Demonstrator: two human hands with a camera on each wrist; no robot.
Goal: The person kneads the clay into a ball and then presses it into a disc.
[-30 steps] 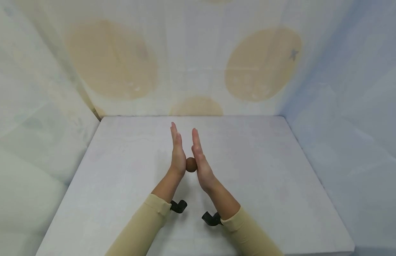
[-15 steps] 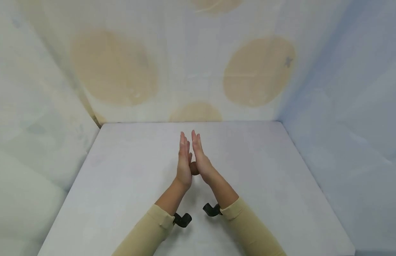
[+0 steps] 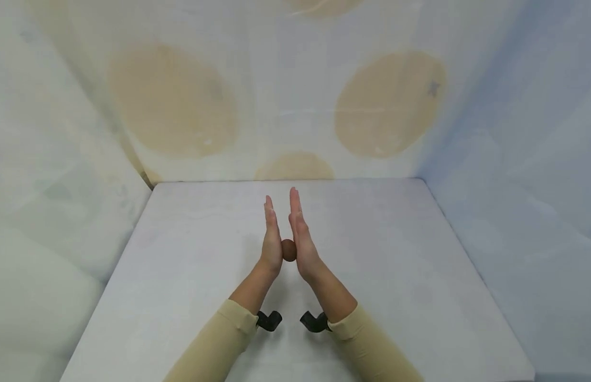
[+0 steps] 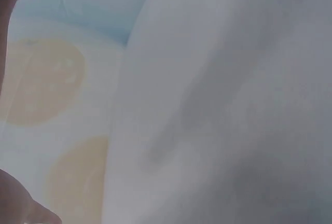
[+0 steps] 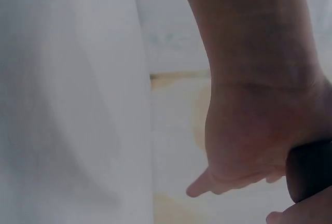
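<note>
Mostly hidden, we see a brown ball (image 3: pixel 288 250) only as a sliver between 2 palms, left hand (image 3: pixel 272 239) and right hand (image 3: pixel 300 236) flat, fingers straight, pressing it, above white table (image 3: pixel 395 276).

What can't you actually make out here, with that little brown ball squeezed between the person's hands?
- Brown ball: head view shows only a sliver between the left hand and right hand; the palms hide the rest, so its full shape is unclear.
- Right wrist view: only a dark edge of the ball, cut off at the frame's side.
- Left wrist view: blurred; no ball, just slivers of skin at the edge.
</note>
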